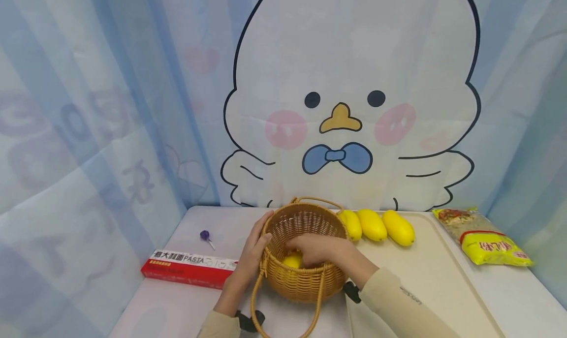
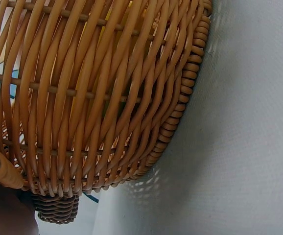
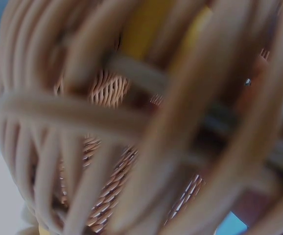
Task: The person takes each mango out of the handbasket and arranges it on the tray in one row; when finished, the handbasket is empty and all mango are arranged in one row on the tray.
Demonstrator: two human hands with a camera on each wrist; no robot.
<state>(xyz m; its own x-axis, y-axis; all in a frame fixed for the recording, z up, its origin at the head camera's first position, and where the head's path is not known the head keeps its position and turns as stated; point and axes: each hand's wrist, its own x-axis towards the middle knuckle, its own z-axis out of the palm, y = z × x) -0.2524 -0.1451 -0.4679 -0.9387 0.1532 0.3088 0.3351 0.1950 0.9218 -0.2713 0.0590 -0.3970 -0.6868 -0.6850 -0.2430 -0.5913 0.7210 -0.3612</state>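
Observation:
A wicker basket (image 1: pixel 301 284) with a hooped handle stands on the table in the head view. My left hand (image 1: pixel 252 252) grips its left rim, the thumb lying over the edge. Inside the basket is my right hand (image 1: pixel 312 247), its fingertips hidden. Beside those fingers shows a yellow mango (image 1: pixel 292 260); whether they hold it cannot be seen. The left wrist view shows the basket's woven wall (image 2: pixel 97 98) close up. Through blurred weave in the right wrist view, some yellow mango (image 3: pixel 146 29) shows.
Three yellow mangoes (image 1: pixel 372 226) lie along the back of a cream tray (image 1: pixel 425 279). To its right lies a yellow food packet (image 1: pixel 487 239). A red-and-white pasta box (image 1: pixel 190 269) and a purple lollipop (image 1: pixel 205 235) lie left of the basket. A patterned curtain (image 1: pixel 350 47) hangs behind.

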